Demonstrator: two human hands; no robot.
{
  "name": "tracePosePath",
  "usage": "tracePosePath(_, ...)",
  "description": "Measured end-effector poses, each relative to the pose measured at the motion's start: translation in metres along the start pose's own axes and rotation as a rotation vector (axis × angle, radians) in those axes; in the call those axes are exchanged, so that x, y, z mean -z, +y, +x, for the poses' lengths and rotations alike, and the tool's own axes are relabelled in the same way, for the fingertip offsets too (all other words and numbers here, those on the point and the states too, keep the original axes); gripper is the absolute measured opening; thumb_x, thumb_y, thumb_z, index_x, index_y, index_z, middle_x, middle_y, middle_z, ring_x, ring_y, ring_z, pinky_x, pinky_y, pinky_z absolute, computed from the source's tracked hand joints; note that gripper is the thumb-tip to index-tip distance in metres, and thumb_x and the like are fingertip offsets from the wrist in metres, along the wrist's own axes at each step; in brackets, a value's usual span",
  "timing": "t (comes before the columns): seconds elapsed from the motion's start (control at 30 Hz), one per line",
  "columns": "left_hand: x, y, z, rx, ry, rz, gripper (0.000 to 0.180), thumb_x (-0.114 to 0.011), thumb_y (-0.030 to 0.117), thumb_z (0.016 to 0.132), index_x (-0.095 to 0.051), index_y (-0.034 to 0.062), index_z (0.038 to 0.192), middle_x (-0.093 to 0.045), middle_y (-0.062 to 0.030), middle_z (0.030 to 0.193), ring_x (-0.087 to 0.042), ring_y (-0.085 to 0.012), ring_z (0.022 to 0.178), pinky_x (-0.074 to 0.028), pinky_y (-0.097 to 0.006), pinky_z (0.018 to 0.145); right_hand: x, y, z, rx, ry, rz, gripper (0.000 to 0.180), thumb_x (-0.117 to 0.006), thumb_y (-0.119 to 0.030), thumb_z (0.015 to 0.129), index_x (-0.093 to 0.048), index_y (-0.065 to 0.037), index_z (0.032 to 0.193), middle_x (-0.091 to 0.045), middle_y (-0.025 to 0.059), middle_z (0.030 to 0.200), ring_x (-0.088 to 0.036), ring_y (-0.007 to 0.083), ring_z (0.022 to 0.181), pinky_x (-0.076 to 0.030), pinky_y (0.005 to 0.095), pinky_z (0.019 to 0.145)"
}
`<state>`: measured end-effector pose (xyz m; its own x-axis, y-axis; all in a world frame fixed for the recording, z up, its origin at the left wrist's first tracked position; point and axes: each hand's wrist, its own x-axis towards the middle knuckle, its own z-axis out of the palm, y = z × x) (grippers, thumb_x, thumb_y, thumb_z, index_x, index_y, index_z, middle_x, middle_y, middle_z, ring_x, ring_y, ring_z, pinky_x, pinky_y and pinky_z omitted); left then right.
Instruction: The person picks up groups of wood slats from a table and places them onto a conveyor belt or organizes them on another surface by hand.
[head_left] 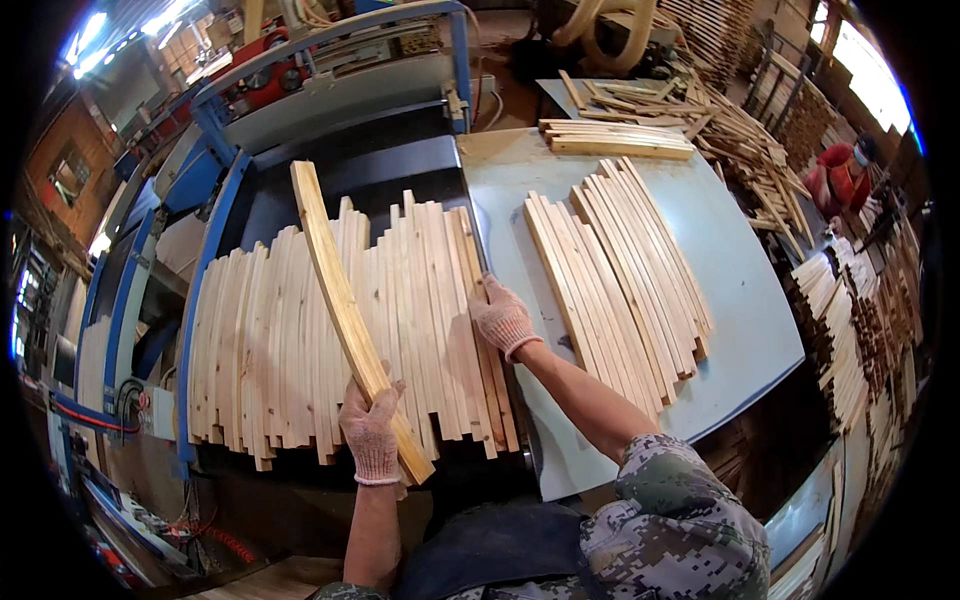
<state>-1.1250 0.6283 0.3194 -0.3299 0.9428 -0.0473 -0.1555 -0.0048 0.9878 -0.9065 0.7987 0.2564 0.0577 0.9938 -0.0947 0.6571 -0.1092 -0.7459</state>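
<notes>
No packages or labels anywhere that I could make out, just wood all over. Left of centre, a big batch of pale slats (300, 340) lay side by side on the dark blue-framed machine bed (215, 250), their near ends ragged along the bed's lower edge. The left hand (371, 432), in a knit glove, had its fingers (385, 392) clenched around the lower end of a single long slat (335, 290), tilted up over the batch toward the upper left. The right hand (503, 318), gloved too, rested flat on the batch's right edge, fingers spread and grasping nothing. Right of that sat the light tabletop (740, 290) with a fanned stack of slats (620, 280), bare surface around it and a clear front edge. Far upper right, another person in red (843, 178) stood among wood piles.
</notes>
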Motion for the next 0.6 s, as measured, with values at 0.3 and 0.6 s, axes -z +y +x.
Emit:
tracePosePath(0.3, -0.043, -0.014, -0.026, -0.061, -0.141, 0.306, 0.054, -0.071, 0.017, 0.091, -0.058, -0.005, 0.139, -0.07, -0.0133, 0.11, -0.068, -0.0232, 0.094, -0.057, -0.037, 0.09, 0.055, -0.027, -0.071, 0.006, -0.249, 0.56, 0.079, -0.067, -0.038, 0.099, -0.039, 0.006, 0.159, -0.07, 0.0133, 0.111, -0.066, 0.0202, 0.098, -0.052, 0.03, 0.095)
tracePosePath(0.6, 0.027, 0.008, -0.027, -0.254, -0.297, 0.625, 0.06, -0.079, 0.022, 0.091, -0.06, -0.0025, 0.143, -0.065, -0.0256, 0.138, -0.064, -0.0367, 0.129, -0.05, -0.042, 0.109, 0.054, -0.024, -0.119, 0.067, -0.269, 0.606, 0.031, -0.071, -0.015, 0.095, -0.063, 0.001, 0.12, -0.066, 0.003, 0.095, -0.065, 0.0139, 0.084, -0.056, 0.0295, 0.071)
